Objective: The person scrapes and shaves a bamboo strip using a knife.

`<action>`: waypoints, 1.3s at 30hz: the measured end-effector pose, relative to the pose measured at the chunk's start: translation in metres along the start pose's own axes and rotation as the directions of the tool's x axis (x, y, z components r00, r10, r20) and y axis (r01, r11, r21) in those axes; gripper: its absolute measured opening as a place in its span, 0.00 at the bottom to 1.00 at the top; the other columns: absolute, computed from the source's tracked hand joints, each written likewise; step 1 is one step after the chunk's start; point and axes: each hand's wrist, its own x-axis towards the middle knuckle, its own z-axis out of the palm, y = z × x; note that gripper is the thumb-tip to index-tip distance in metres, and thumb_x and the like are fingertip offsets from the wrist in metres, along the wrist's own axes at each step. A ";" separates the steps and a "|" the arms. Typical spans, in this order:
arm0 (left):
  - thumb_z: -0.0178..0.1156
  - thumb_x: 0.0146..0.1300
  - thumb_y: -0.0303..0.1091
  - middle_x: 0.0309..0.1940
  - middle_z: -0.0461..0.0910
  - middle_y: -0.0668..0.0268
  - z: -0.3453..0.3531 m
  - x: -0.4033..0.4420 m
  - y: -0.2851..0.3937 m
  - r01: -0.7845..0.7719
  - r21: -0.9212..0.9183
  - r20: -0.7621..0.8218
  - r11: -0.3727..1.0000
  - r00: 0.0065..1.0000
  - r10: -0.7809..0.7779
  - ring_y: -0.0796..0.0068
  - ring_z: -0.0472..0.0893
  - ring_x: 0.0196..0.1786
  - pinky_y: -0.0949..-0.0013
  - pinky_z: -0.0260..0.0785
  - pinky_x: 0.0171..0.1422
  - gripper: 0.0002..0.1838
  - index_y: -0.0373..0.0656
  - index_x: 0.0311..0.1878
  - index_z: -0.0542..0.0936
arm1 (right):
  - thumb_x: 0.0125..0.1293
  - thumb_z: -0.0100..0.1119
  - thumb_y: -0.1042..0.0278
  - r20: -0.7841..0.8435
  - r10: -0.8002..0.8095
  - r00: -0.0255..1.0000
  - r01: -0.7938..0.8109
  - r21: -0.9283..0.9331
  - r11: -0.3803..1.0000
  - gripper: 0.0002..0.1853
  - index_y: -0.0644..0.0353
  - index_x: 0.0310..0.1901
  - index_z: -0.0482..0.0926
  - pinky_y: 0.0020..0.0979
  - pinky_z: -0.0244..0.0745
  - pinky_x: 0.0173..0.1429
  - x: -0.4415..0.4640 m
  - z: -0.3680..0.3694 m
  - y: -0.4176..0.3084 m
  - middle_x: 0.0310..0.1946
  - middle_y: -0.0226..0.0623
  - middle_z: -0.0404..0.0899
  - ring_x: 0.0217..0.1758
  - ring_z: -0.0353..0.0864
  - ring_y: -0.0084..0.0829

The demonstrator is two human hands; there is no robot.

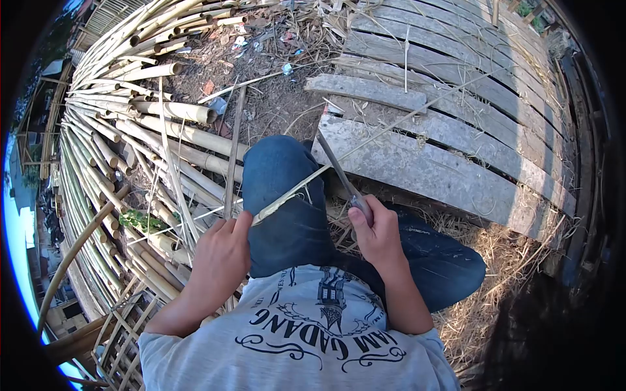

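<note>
My left hand [223, 246] is closed around the near end of a long, thin bamboo strip [365, 141]. The strip runs up and to the right over my knee and across the wooden platform. A loose shaving curls from it close to my left hand. In my right hand [376, 229] is the handle of a knife [336, 164], its long narrow blade pointing up and to the left. Blade and strip cross just right of my raised knee; whether the edge bites into the strip I cannot tell.
A grey plank platform [417, 156] lies ahead to the right, with a loose board [365, 90] on it. Bamboo poles [176, 111] are piled along the left. Litter covers the dirt ground [274, 98] ahead. Shavings [482, 287] lie at the right.
</note>
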 end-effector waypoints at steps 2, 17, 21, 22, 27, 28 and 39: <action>0.53 0.55 0.19 0.29 0.74 0.49 0.009 0.005 -0.001 0.012 -0.046 0.050 0.999 0.999 -0.009 0.48 0.76 0.36 0.50 0.67 0.40 0.10 0.34 0.41 0.69 | 0.67 0.59 0.49 -0.053 -0.012 0.999 0.007 -0.099 0.995 0.21 0.64 0.32 0.76 0.38 0.72 0.29 0.007 0.000 0.005 0.16 0.46 0.76 0.23 0.81 0.49; 0.57 0.68 0.35 0.21 0.74 0.49 0.000 0.023 0.003 0.271 -0.403 0.213 0.874 0.957 -0.199 0.44 0.77 0.29 0.52 0.66 0.34 0.12 0.34 0.40 0.73 | 0.63 0.61 0.41 -0.028 -0.088 0.996 0.077 -0.272 0.959 0.27 0.62 0.26 0.74 0.45 0.71 0.27 0.023 0.002 0.011 0.15 0.47 0.74 0.23 0.79 0.52; 0.57 0.68 0.36 0.21 0.75 0.50 -0.001 0.022 -0.009 0.204 -0.418 0.203 0.885 0.971 -0.127 0.46 0.77 0.27 0.54 0.67 0.32 0.11 0.35 0.41 0.76 | 0.62 0.62 0.40 -0.026 -0.090 0.996 0.079 -0.285 0.955 0.27 0.61 0.26 0.74 0.45 0.72 0.27 0.025 0.003 0.008 0.15 0.46 0.74 0.23 0.79 0.52; 0.57 0.68 0.36 0.21 0.75 0.50 -0.003 0.022 -0.009 0.207 -0.420 0.206 0.883 0.970 -0.130 0.46 0.77 0.27 0.54 0.67 0.32 0.11 0.35 0.41 0.76 | 0.62 0.62 0.40 -0.022 -0.088 0.996 0.078 -0.296 0.952 0.27 0.61 0.26 0.75 0.44 0.72 0.27 0.024 0.002 0.007 0.15 0.46 0.74 0.23 0.79 0.52; 0.59 0.65 0.36 0.20 0.76 0.48 -0.013 0.027 -0.013 0.126 -0.315 0.239 0.941 0.970 -0.050 0.47 0.78 0.27 0.53 0.68 0.33 0.12 0.35 0.34 0.79 | 0.61 0.63 0.41 0.007 -0.054 0.999 0.054 -0.285 0.957 0.26 0.61 0.26 0.75 0.44 0.72 0.28 0.021 -0.004 -0.001 0.16 0.46 0.75 0.23 0.79 0.52; 0.59 0.65 0.36 0.20 0.76 0.48 -0.012 0.029 -0.016 0.127 -0.316 0.241 0.940 0.969 -0.050 0.47 0.78 0.27 0.53 0.68 0.33 0.12 0.35 0.34 0.79 | 0.61 0.64 0.41 0.013 -0.047 0.999 0.049 -0.277 0.959 0.26 0.61 0.27 0.75 0.44 0.73 0.27 0.020 -0.004 -0.002 0.16 0.46 0.75 0.23 0.80 0.52; 0.58 0.67 0.39 0.16 0.74 0.48 0.016 0.028 0.000 0.122 -0.193 0.186 0.974 0.979 -0.085 0.45 0.77 0.22 0.49 0.70 0.30 0.16 0.35 0.31 0.72 | 0.61 0.63 0.39 -0.022 -0.134 0.991 0.119 -0.338 0.934 0.28 0.61 0.27 0.75 0.43 0.74 0.26 0.027 -0.002 -0.002 0.16 0.46 0.76 0.22 0.80 0.50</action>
